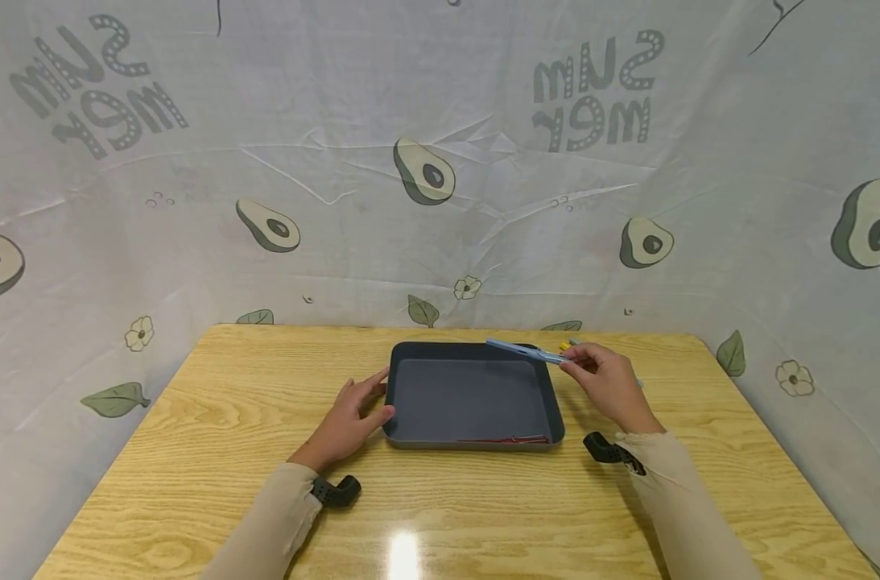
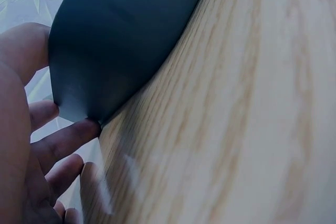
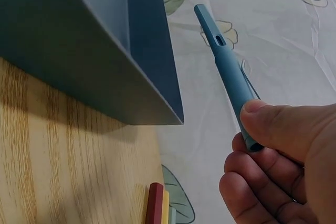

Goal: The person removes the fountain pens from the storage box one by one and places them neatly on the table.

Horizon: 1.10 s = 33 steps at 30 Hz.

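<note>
My right hand (image 1: pixel 605 385) pinches a blue pen (image 1: pixel 519 348) between thumb and fingers by its capped end. The pen reaches left over the far right corner of a dark grey tray (image 1: pixel 468 395). In the right wrist view its clip and a small slot in the barrel show. My left hand (image 1: pixel 347 423) holds the tray's left side, thumb at the rim and fingertips against the outer wall in the left wrist view. A slim red pen (image 1: pixel 515 440) lies in the tray along its near wall.
Behind my right hand, partly hidden by it, lie several pens, among them a red pen (image 3: pixel 154 203) and a yellow pen (image 3: pixel 165 208). The wooden table (image 1: pixel 266 387) ends at a patterned cloth (image 1: pixel 338 266) along the back.
</note>
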Tool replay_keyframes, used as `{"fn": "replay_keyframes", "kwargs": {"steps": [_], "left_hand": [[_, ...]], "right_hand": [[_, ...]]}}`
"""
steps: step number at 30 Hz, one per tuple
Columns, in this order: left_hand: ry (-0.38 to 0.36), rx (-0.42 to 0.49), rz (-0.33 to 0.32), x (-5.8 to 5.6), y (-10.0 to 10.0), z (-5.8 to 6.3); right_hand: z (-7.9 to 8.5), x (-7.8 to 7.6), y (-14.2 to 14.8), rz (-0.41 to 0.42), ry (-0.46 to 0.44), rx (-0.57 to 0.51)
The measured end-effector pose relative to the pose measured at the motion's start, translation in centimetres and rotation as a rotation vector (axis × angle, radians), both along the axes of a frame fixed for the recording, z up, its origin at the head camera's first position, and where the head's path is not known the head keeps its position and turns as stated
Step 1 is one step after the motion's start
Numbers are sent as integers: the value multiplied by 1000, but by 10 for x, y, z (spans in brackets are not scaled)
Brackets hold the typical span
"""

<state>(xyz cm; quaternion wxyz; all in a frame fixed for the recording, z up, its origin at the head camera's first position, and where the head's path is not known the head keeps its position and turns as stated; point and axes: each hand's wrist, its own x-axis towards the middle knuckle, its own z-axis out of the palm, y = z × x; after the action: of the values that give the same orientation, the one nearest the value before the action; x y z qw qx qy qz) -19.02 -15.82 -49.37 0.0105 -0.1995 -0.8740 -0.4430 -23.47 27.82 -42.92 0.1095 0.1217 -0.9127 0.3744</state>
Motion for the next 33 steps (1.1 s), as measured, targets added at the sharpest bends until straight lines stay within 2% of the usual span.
{"fn": "replay_keyframes", "kwargs": {"steps": [12, 23, 33], "left_hand": [[17, 4, -8, -3, -1, -5], [-12, 3, -3, -2, 0, 0], [-29, 18, 1, 0, 1, 3]], "right_hand": [[1, -4, 15, -40, -14, -2], [10, -5, 40, -99, -15, -5], [12, -1, 61, -120, -44, 17]]}}
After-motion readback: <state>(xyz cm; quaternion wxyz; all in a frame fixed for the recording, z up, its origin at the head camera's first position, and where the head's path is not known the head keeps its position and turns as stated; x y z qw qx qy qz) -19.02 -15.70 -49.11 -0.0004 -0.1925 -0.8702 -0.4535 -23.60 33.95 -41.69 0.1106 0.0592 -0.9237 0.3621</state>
